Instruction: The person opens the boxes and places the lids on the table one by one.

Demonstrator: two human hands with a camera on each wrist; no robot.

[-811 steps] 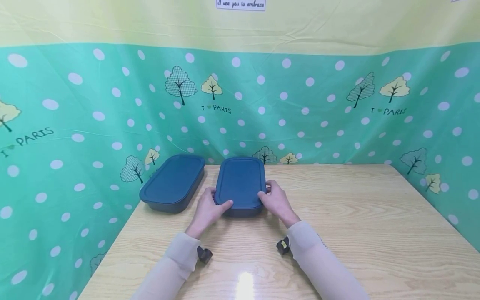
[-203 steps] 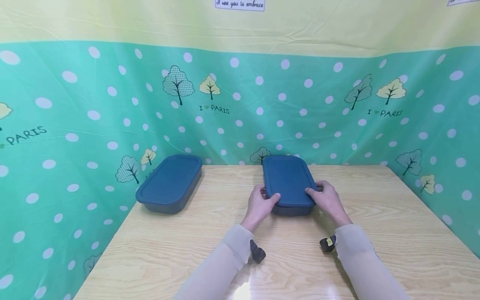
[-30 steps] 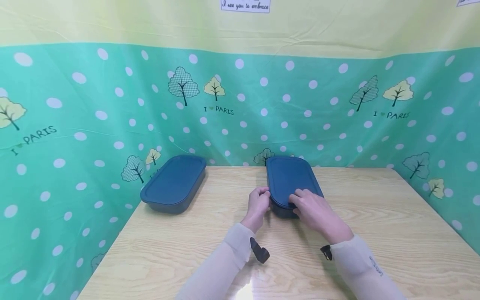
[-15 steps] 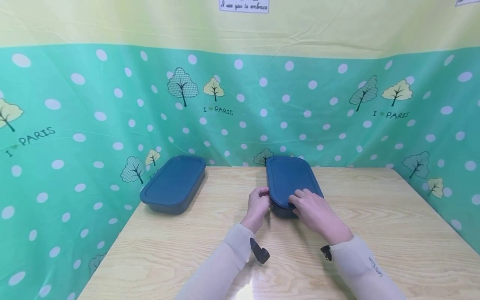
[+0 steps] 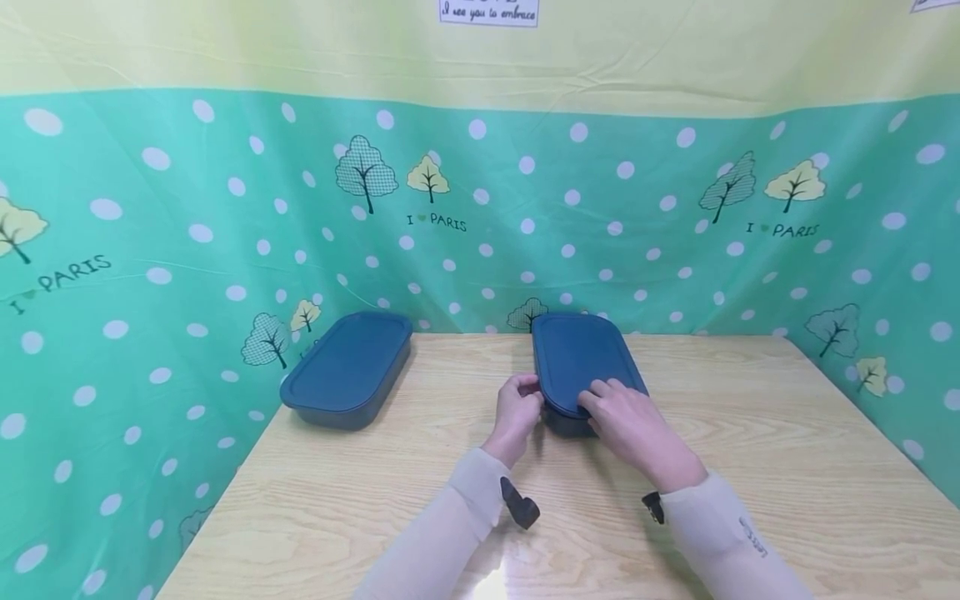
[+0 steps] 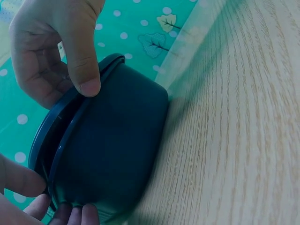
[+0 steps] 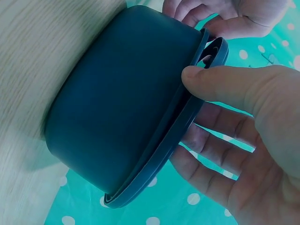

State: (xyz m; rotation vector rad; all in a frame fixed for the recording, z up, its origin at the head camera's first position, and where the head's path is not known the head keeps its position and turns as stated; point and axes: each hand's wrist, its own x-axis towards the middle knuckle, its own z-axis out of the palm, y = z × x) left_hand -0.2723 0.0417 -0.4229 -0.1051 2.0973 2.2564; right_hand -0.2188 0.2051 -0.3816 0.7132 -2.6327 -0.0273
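Note:
A dark blue lidded storage box [image 5: 570,427] stands on the table, its near end toward me. At the near end, its lid [image 5: 581,362] sits slightly raised, with a narrow gap showing above the rim in both wrist views. My right hand [image 5: 630,425] pinches the lid's near edge, thumb [image 7: 199,82] at the gap and fingers on the upper side. My left hand [image 5: 516,415] grips the near left corner, its thumb [image 6: 23,180] at the lid's edge and its fingertips against the box wall. What the box contains is hidden.
A second dark blue lidded box [image 5: 348,362] stands to the left, its lid on. The wooden table [image 5: 360,508] meets a green dotted cloth [image 5: 450,250] at the back and sides.
Since the oldest frame, the box has shifted right. Since 6.8 seconds ago, my right hand has moved from the right side to the near edge. Over the last second, hardly anything has moved.

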